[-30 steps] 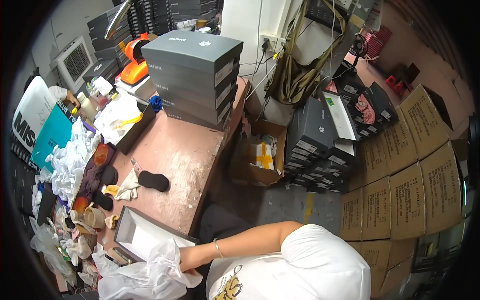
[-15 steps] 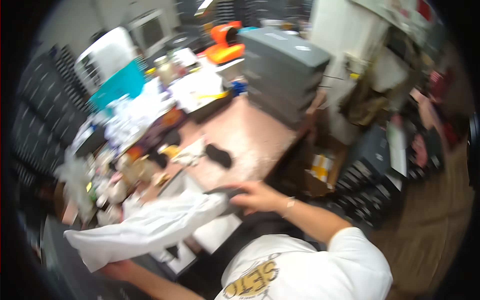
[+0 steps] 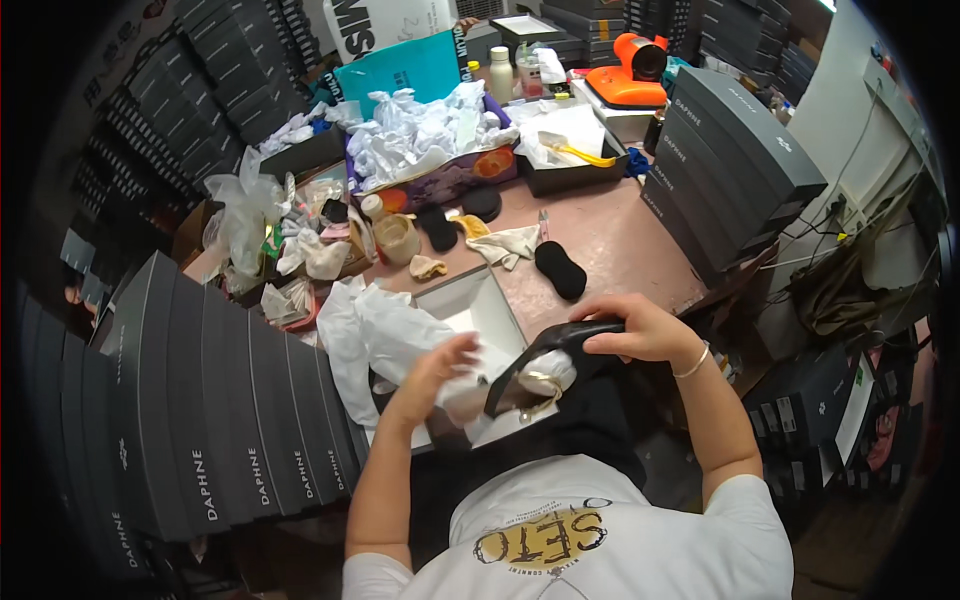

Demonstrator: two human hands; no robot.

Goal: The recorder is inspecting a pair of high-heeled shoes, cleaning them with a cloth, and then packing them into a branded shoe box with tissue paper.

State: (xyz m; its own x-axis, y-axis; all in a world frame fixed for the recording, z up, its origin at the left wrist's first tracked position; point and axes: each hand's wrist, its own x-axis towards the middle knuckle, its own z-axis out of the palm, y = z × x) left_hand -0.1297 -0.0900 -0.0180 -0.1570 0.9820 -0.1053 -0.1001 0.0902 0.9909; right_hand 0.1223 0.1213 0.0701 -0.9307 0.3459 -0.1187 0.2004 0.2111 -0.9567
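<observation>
My right hand (image 3: 640,330) grips a black shoe (image 3: 555,345) by its upper end, fingers and thumb on either side. The shoe hangs tilted, with white stuffing (image 3: 550,370) inside and a gold-coloured strap or trim (image 3: 540,403) near its lower part. My left hand (image 3: 437,378), slightly blurred, is left of the shoe with its fingers apart and nothing visible in them. Beside it, a crumpled white bag (image 3: 395,325) lies over an open shoe box (image 3: 480,300) with a pale interior. The box's contents are mostly hidden by the bag and my hand.
Dark shoe boxes (image 3: 220,400) stand in a row at left; more are stacked (image 3: 720,180) at right. On the pink table are a black insole-shaped pad (image 3: 560,270), a cloth (image 3: 505,245), a jar (image 3: 397,240), a carton of crumpled paper (image 3: 430,135) and an orange device (image 3: 630,75).
The white bag, earlier stretched between both hands, now lies over the open box. My left hand has let go of it. The black shoe shows uncovered in my right hand. The view has shifted.
</observation>
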